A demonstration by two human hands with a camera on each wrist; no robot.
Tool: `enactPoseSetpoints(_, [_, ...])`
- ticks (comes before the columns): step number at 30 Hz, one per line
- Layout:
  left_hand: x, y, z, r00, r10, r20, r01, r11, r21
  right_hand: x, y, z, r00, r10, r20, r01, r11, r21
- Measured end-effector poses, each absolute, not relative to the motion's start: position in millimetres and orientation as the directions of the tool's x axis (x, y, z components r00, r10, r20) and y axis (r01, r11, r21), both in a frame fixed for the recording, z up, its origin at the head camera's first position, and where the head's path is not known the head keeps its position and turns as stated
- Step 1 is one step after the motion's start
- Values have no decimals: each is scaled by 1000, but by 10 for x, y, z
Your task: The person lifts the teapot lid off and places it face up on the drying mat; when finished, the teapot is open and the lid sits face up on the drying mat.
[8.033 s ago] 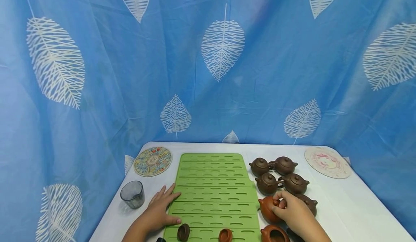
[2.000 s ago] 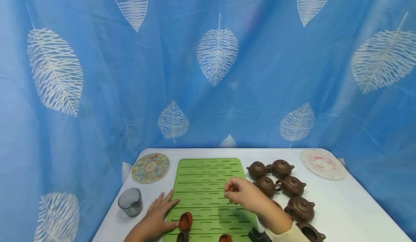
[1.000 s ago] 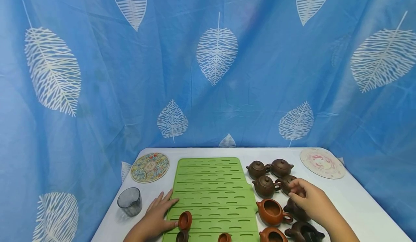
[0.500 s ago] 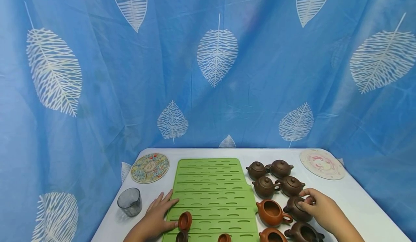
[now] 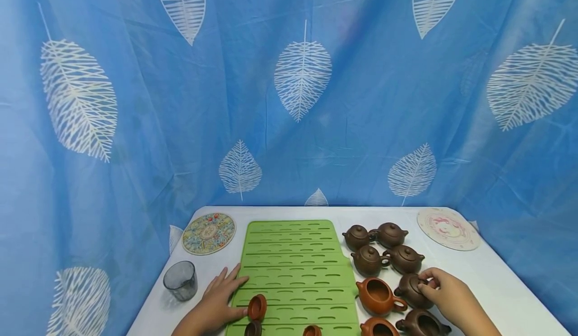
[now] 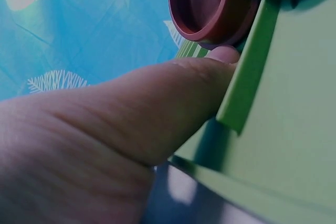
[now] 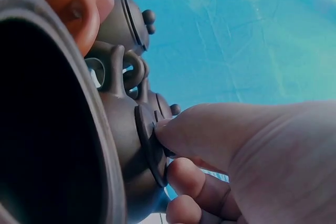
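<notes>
Right hand lowered, pinching lid of dark teapot.

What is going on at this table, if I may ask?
A person is busy with teapots. The right hand grips the lid of a dark brown teapot, and that lid looks seated. The left hand rests, fingers spread, at the left edge of a green mat. A dark lid and two reddish lids are on the mat. Both reddish teapots and the nearest dark one are lidless; the four dark teapots further back have lids on.
</notes>
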State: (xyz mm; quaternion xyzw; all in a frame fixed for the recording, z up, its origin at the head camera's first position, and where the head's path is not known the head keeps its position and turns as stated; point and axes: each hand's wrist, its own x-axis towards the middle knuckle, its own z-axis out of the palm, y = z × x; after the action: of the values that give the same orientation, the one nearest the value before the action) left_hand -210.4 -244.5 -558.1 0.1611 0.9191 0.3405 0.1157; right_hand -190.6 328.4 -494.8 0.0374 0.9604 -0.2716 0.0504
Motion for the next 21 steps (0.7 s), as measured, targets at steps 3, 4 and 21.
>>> enactPoseSetpoints(3, [-2090,-2437,-5562,-922,374,-102,218,717,662,-1912,3300,-4955,-990,51,-132,114,841,-529])
enactPoseSetpoints(4, [-2084,-2433,-5555,-923,373,-100,218,718,661,-1914,3304,-4954,-989,51,-138,117,837,-534])
enactPoseSetpoints(21, [-2091,-2445,-5574,-915,393,-88,243,713,657,-1889,3384,-4886,-989,68,-132,130,830,-543])
